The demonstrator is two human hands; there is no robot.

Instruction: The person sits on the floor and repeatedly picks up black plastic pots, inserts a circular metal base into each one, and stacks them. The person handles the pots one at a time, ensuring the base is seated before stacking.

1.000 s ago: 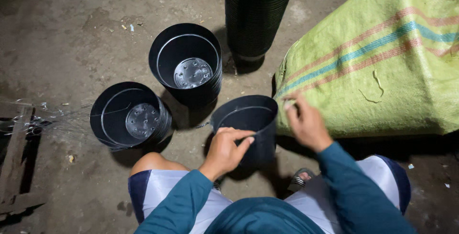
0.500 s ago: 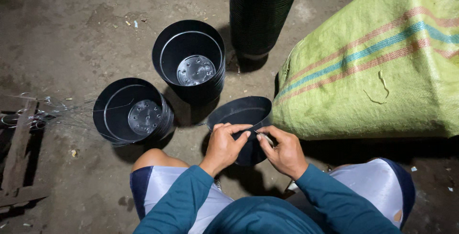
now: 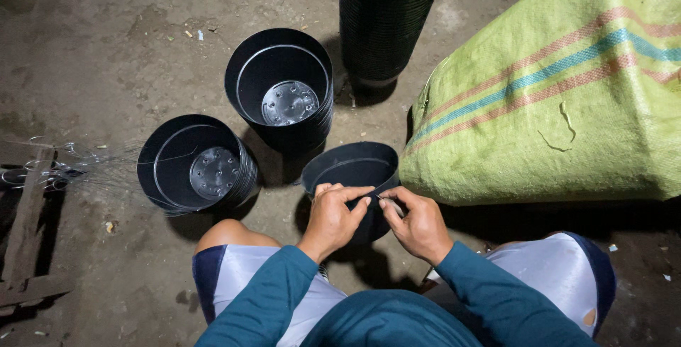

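The pot (image 3: 352, 177) in hand is black plastic, round, thin-walled and dark inside, with a faint pale line running just under its rim. It sits on the ground between the person's knees, close to the body, and is tipped: its mouth opens up and away from the person, toward the top of the view, so its long axis leans that way rather than standing straight. The left hand (image 3: 333, 216) lies over the near rim, fingers curled and pinched together on the edge. The right hand (image 3: 418, 223) meets it from the other side, thumb and forefinger closed narrowly on something small and thin at the rim; what it is cannot be told. The fingertips of both hands almost touch. Just right of the pot the green woven sack (image 3: 560, 99) bulges close, leaving little room on that side. Ahead, a second pot (image 3: 284, 92) stands upright with a holed base showing, near the held one, and a third pot (image 3: 195, 166) stands to the left, further off. A tall black stack (image 3: 386, 21) rises beyond. Bare ground (image 3: 106, 49) lies open to the far left, where wire (image 3: 50, 170) trails over wooden slats (image 3: 25, 233).
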